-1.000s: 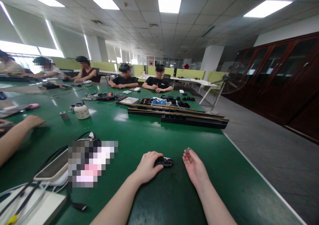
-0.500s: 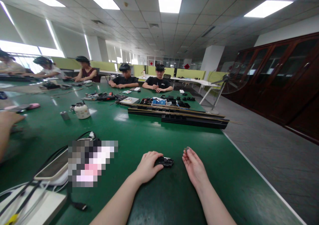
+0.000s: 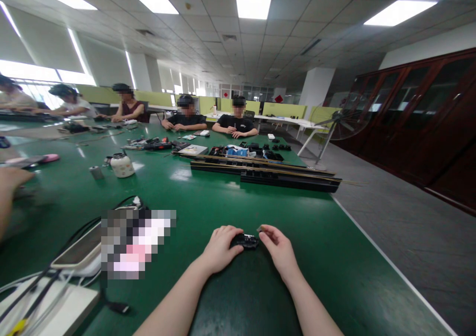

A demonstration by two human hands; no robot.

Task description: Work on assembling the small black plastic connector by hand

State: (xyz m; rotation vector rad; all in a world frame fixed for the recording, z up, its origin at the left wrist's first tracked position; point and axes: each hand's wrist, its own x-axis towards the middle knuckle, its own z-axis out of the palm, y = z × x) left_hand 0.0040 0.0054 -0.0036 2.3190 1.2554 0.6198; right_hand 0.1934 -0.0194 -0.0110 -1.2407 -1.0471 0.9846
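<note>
Black casing (image 3: 250,242) lies on the green table (image 3: 174,296), on my side of the black rails (image 3: 293,182), its open top showing parts too small for me to name. I have my left hand (image 3: 222,249) at the casing's left end, fingers curved over the far edge and thumb along the near one, closed on it with hardly any opening. My right hand (image 3: 279,250) is just beside the casing's other end; its thumb and forefinger are pinched together on a small grey-brown piece (image 3: 260,229), its remaining fingers curled behind. I can't tell whether the piece touches the casing.

Taking the rails as my landmark, thin brass-coloured rods (image 3: 318,176) run along their top. Beyond them I see a blue packet (image 3: 237,152) among dark parts, and farther back two seated people in black shirts. To their left stand a pale jar (image 3: 122,166) and, just beside it, a grey cylinder (image 3: 95,172). Left of them and nearer me lie a pale-rimmed device (image 3: 89,244), cables and a white box (image 3: 61,306). A co-worker's hand (image 3: 13,179), blurred, reaches in at far left. Right of the rails, off the table, a fan (image 3: 340,122) stands before dark red cabinets (image 3: 420,117).
</note>
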